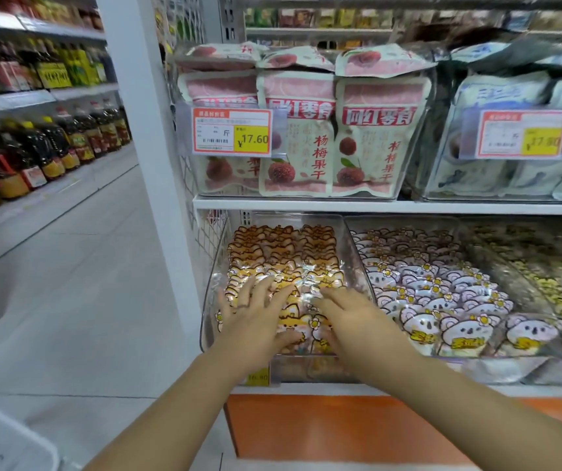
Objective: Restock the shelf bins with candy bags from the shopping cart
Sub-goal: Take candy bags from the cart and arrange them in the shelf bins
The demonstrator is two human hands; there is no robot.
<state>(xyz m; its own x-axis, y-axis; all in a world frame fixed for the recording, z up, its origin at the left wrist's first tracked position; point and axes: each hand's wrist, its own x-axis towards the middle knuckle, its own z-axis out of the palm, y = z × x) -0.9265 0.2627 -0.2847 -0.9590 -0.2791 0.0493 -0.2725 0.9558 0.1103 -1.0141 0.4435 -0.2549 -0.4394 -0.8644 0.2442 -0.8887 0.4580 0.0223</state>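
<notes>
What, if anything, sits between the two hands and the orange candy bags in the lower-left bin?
Nothing visible. The left hand and right hand lie spread, palms down, directly on the orange candy bags in the open-topped clear bin.

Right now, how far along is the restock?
Done: the orange candy bin looks packed front to back, and the purple koala bin beside it is also full. In hand: left hand and right hand lie flat, fingers spread, on the orange bags, holding none. Left: unclear; the cart isn't identifiable.
</notes>
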